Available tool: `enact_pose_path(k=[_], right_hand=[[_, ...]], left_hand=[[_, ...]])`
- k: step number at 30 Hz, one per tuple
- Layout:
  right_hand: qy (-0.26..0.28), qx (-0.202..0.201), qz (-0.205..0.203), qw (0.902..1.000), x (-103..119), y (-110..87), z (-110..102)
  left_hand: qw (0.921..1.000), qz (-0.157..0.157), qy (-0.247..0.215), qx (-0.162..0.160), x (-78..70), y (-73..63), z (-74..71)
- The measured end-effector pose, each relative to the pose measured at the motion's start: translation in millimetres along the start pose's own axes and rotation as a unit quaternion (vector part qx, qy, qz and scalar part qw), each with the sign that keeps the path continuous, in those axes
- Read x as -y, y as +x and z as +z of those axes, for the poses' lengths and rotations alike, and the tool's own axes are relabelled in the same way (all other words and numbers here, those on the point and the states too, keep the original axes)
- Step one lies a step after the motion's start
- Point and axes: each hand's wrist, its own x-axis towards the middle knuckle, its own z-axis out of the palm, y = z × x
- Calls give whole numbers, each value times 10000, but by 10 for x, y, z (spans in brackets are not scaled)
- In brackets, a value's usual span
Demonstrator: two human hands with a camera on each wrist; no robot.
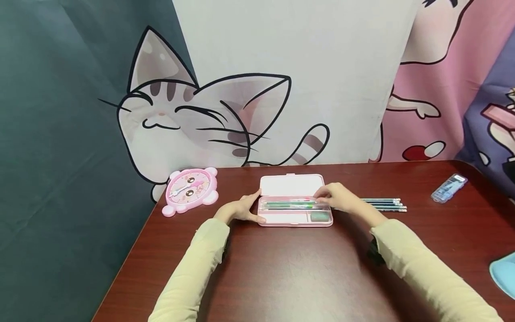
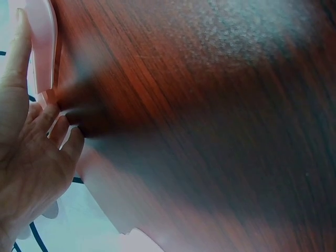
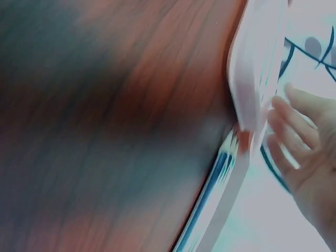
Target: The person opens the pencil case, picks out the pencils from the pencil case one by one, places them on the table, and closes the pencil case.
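A pink-and-white pencil case (image 1: 287, 218) lies on the table with its lid (image 1: 291, 184) folded back. Inside it, several green pencils (image 1: 287, 205) lie beneath a clear inner cover, and a grey-green eraser (image 1: 319, 216) sits in the front right compartment. My left hand (image 1: 241, 208) spans the case's left end, thumb on the front corner and index finger reaching toward the lid's hinge. In the left wrist view its fingers are fairly straight. At the right end, the fingertips of my right hand (image 1: 336, 197) touch the clear cover's edge, loosely bent in the right wrist view.
Several dark striped pencils (image 1: 384, 205) lie right of the case, partly behind my right hand. A pink toy clock (image 1: 191, 190) is at the left. A clear bluish pack (image 1: 449, 188) lies at the back right, and a light-blue object (image 1: 504, 273) at the right edge.
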Motion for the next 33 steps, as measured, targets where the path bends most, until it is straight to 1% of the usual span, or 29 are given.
enact_pose_path(k=[2, 4, 7, 10, 12, 15, 18, 24, 29, 33], right_hand=[[-24, 362, 79, 9993, 51, 34, 29], [-26, 615, 134, 9980, 85, 53, 54], [-52, 705, 215, 9973, 110, 68, 78], [-94, 524, 137, 9985, 99, 58, 71], [-182, 237, -26, 9996, 58, 31, 47], [-245, -306, -249, 9989, -46, -57, -26], [-374, -712, -333, 9962, -195, -208, -141], [-616, -1188, -186, 9908, -524, -656, -374], [-796, -1406, -152, 9867, -762, -1047, -504], [-1094, -1522, -96, 9822, -879, -1281, -576]], left_hand=[[10000, 28, -16, 10, 0, 2, 25], [10000, 46, -22, 24, 4, -3, 46], [10000, 33, -47, -10, 9, -13, 55], [10000, 30, -47, -51, 10, -18, 50], [10000, 55, -44, -59, 10, -15, 45], [9999, 127, -19, -48, 9, -6, 44], [9999, 158, -18, -55, 14, 1, 43], [9999, 106, 33, -86, 31, 4, 22], [9999, 149, -3, -50, 14, -5, 8], [9999, 116, -35, -34, 9, -7, -1]])
